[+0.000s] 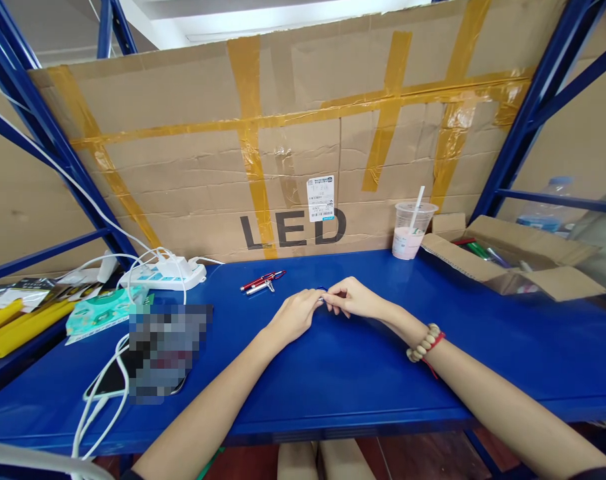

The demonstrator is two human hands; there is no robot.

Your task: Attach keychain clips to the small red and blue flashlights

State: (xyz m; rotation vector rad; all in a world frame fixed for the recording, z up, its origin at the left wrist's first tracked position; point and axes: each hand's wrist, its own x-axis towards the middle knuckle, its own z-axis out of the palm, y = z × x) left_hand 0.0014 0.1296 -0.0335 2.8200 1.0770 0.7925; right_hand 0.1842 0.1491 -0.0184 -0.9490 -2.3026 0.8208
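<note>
My left hand (pixel 297 315) and my right hand (pixel 353 298) meet above the middle of the blue table. Fingertips of both are pinched together around a small item, mostly hidden, of which only a bit of dark blue (pixel 322 289) shows at the top. Its kind is too covered to make out. A beaded bracelet and a red cord circle my right wrist. Left of my hands lie a slim red pen-like piece (pixel 259 281) and a silver one (pixel 259 287), side by side, with small clips or rings at their right ends.
At the left, a white power strip (pixel 170 272) with cables, a teal packet (pixel 105 313) and a charging phone (pixel 107 383) lie on the blue table (pixel 333 393). At the right stand a cup with a straw (pixel 409 240) and an open cardboard box (pixel 503 270) holding pen-like items. Cardboard (pixel 193 173) walls the back.
</note>
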